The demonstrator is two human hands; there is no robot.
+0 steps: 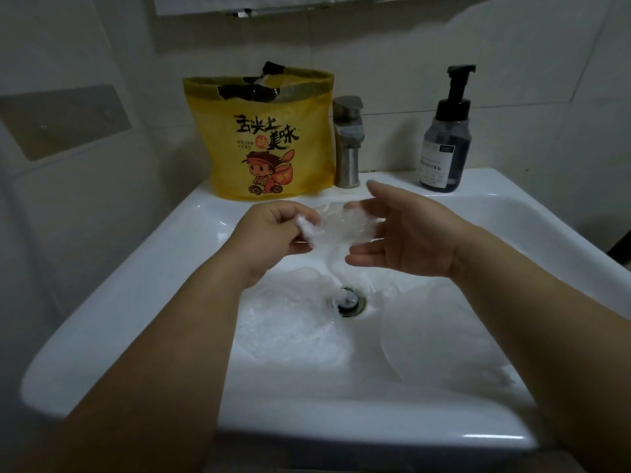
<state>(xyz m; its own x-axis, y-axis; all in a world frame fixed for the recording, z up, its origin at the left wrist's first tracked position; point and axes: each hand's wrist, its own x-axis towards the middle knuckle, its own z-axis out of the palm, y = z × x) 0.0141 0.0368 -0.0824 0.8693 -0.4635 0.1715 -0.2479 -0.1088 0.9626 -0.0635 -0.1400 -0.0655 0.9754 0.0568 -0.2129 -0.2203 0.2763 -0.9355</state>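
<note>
A crumpled piece of clear plastic [336, 225] hangs between my hands above the white sink [136, 295]. My left hand [273, 233] pinches its bunched left end with curled fingers. My right hand [403, 233] has straight, spread fingers, palm turned to the left, and touches the plastic's right side. A thin stream of water runs down from the plastic toward the drain [349, 301]. More clear plastic pieces [290, 322] lie wet in the basin to the left and right of the drain.
A yellow printed bag [269, 138] stands on the sink's back ledge, left of the metal tap [347, 141]. A dark pump bottle [446, 138] stands at the back right. Tiled walls enclose the sink.
</note>
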